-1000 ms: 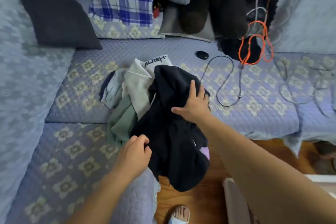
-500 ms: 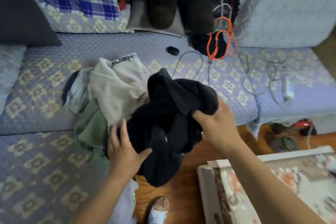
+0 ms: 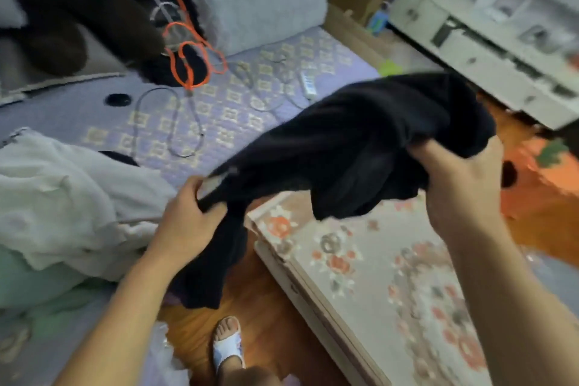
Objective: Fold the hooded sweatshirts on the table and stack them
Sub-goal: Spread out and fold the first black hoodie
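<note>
A black hooded sweatshirt (image 3: 354, 141) hangs bunched in the air between both hands, above the gap between the sofa and a low table. My left hand (image 3: 188, 222) grips its lower left edge, with a length of black cloth dangling below. My right hand (image 3: 454, 185) clutches the upper right part. A white sweatshirt (image 3: 62, 194) lies crumpled on the sofa at the left, on top of a pale green garment (image 3: 34, 288).
A low table with a floral top (image 3: 369, 276) stands at lower right. Cables, an orange cord (image 3: 188, 50) and a small black object (image 3: 118, 100) lie on the quilted sofa seat (image 3: 219, 116). A white cabinet (image 3: 488, 41) stands at the far right. A sandalled foot (image 3: 227, 341) rests on the wooden floor.
The black sweatshirt has been lifted off the pile and carried right, over the table's corner. The view has swung right, so the pile now sits at the left edge.
</note>
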The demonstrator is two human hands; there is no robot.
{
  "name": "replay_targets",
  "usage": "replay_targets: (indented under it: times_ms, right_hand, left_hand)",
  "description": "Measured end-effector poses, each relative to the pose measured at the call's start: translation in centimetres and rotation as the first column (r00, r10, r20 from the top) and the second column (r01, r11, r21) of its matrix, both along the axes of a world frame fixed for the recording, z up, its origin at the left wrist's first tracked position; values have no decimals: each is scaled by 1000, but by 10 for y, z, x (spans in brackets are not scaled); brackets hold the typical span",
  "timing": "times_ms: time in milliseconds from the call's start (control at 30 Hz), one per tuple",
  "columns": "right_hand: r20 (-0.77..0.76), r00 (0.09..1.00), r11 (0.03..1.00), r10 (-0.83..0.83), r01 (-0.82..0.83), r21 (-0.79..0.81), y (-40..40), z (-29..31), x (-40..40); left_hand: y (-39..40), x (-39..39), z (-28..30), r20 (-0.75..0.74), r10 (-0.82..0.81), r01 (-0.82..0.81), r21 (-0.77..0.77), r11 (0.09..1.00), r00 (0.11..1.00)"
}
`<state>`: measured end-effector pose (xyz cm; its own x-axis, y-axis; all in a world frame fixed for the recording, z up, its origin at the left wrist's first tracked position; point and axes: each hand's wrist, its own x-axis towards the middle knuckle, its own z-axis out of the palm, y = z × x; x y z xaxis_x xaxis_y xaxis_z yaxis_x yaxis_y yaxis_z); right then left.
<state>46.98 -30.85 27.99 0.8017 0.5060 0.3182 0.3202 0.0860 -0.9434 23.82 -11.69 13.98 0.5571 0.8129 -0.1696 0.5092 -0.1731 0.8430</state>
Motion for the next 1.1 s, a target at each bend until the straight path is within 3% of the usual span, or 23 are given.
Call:
replay_targets:
  times_ms: [133,233,433,533,600,667,733,767,800,833,900,933,967,1000,1034,1100]
  right_hand:
    - [58,978,962,-200,185,201,-140,31,36]
    - [68,945,918,-320,291,268,-259,46,58]
    - [37,767,738,-640,601,306,-445,85,64]
    - [11,675,647,-738,702,298,-492,107,47]
    - [-18,636,605,-771,741,292,-511,114,36]
    - [-79,631,593,-772,759,267,-522,114,30]
    - [-147,620,600,-771,784,160,-529,104,31]
    - [-178,606,602,-775,794,84,-530,96,36]
    - [-211,594,605,-777,796,11,-526,86,40]
    - [-241,581,607,-777,793,-46,-520,74,46]
    - [-293,550,605,-783,782,-148,-505,44,58]
    - [-317,537,608,-782,770,-195,-498,27,63]
    - [-351,523,614,-777,752,-238,-495,10,69]
    - [-389,500,617,-773,735,-281,-493,-3,73]
    - [-416,479,619,-773,713,-330,-493,-13,76]
    - [-459,457,637,-762,654,-408,-498,-21,79]
  left_hand:
    - [-96,86,60,86,-274,262,134,956,958]
    - [-179,150,84,104,-502,483,169,859,858]
    - [-320,271,124,33,-830,787,298,541,557]
    - [-354,336,140,-42,-934,883,342,320,355]
    - [-371,376,144,-109,-955,908,356,223,277]
    - [-392,400,143,-221,-915,891,389,235,338]
    - [-422,403,139,-348,-798,833,456,314,492]
    - [-444,390,137,-314,-798,826,429,365,515]
    - [-465,370,136,-198,-857,858,320,401,475]
    - [-485,345,135,-11,-912,906,115,407,411]
    - [-513,300,128,346,-883,931,-289,223,319]
    - [-521,281,120,445,-855,921,-378,90,266]
    - [-525,267,110,483,-855,927,-374,-5,190]
    - [-528,260,98,482,-865,941,-335,-36,138]
    - [-531,256,89,428,-894,957,-291,2,132]
    - [-537,260,74,242,-935,957,-190,218,261]
